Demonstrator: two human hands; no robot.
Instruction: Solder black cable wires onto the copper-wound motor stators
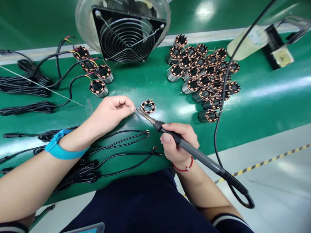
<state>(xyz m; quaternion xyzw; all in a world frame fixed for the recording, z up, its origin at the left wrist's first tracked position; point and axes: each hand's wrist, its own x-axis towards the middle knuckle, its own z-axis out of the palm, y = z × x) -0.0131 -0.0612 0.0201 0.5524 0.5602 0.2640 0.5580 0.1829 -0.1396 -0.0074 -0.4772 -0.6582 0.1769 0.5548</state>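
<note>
The stator (pixel 152 110) stands on the bench (pixel 168 100) ahead of the person, between the two hands and just behind the shaft of the iron (pixel 200 156). From where I'm standing, the left hand (pixel 115 110) has thumb and forefinger closed in a pinch on thin wire ends (pixel 134 115), while the right hand (pixel 178 141) wraps its fingers around the iron's handle. The tip is right by the pinch; I can't tell whether it touches. The step looks like heating or tinning a wire beside the stator, and I'd say the next move calls for a steady pinch and a light tip, clear of the fingertips. Across the green top, from the left, lie coiled cables (pixel 21 83), then four wired stators (pixel 97 87) grouped together, a round fan (pixel 128 44) behind, and more cables (pixel 84 173) near the person's front. To the right stand a crowd of stators (pixel 204 80), the iron's cord (pixel 224 85) hanging across them, then a pale bottle (pixel 247 43) on its side, and beyond the bench a pale floor (pixel 270 192) with striped tape (pixel 258 165).
</note>
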